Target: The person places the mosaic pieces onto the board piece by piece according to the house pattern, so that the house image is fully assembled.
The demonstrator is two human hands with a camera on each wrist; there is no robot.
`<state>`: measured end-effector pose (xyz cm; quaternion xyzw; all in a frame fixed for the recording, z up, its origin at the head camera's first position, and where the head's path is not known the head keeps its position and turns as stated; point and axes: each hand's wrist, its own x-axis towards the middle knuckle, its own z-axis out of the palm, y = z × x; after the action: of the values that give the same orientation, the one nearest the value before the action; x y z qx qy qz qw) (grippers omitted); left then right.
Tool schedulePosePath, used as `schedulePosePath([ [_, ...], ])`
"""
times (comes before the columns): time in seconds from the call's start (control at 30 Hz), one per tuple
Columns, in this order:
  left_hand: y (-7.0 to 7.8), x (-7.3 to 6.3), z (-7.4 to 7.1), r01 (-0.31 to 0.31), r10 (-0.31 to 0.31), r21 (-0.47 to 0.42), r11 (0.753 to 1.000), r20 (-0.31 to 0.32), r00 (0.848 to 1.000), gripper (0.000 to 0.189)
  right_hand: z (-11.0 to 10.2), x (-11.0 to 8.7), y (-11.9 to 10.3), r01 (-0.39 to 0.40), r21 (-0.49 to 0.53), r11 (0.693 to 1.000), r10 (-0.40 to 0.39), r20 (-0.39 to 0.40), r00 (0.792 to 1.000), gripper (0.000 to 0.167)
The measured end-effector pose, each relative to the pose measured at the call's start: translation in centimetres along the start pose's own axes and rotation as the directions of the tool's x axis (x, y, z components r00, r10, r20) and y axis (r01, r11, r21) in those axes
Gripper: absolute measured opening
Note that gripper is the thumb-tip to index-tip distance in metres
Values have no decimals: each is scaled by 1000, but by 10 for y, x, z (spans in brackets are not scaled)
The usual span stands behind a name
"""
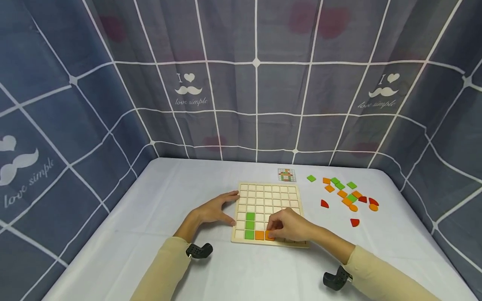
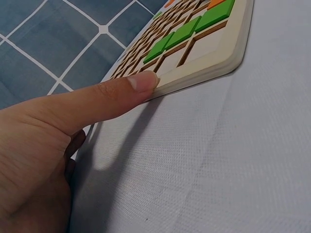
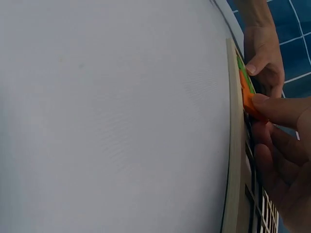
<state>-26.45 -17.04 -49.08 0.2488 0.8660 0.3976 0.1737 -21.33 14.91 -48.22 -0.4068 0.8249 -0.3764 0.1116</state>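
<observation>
White table (image 1: 124, 234) carries grid board (image 1: 268, 195); relaxed left hand (image 1: 214, 210) touches its left edge, right hand (image 1: 290, 225) pinches 1 orange tile (image 1: 268, 236).

Printed card (image 1: 287, 175), just right of centre: we find its details too small to read. Held orange tile (image 1: 269, 237), lower centre: we see it partly hidden by the right hand (image 1: 290, 225).

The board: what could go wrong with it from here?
The held tile could knock its orange neighbour out of line, as they sit side by side. If the left fingers push unevenly, the board might slide, since they touch only its left side. The right arm might brush the nearest red piece when drawing back.
</observation>
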Motion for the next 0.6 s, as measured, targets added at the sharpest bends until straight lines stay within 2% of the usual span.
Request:
schedulePosePath([
  [0.13, 1, 0, 0, -14, 14, 6, 1000, 4, 1000, 102, 0, -2, -3, 55, -125, 991, -58, -22, 998, 3],
  [0.23, 2, 0, 0, -19, 19, 19, 1000, 9, 1000, 101, -2, -3, -5, 63, -197, 978, -68, -20, 997, 6],
  [0.43, 2, -2, -2, -14, 13, 31, 999, 5, 1000, 101, -9, -2, -7, 28, -189, 982, -21, 37, 999, 11],
  [0.6, 4, -2, -1, -10, 10, 28, 1000, 5, 1000, 101, -17, -8, -2, 18, -142, 990, -8, 66, 998, 15],
])
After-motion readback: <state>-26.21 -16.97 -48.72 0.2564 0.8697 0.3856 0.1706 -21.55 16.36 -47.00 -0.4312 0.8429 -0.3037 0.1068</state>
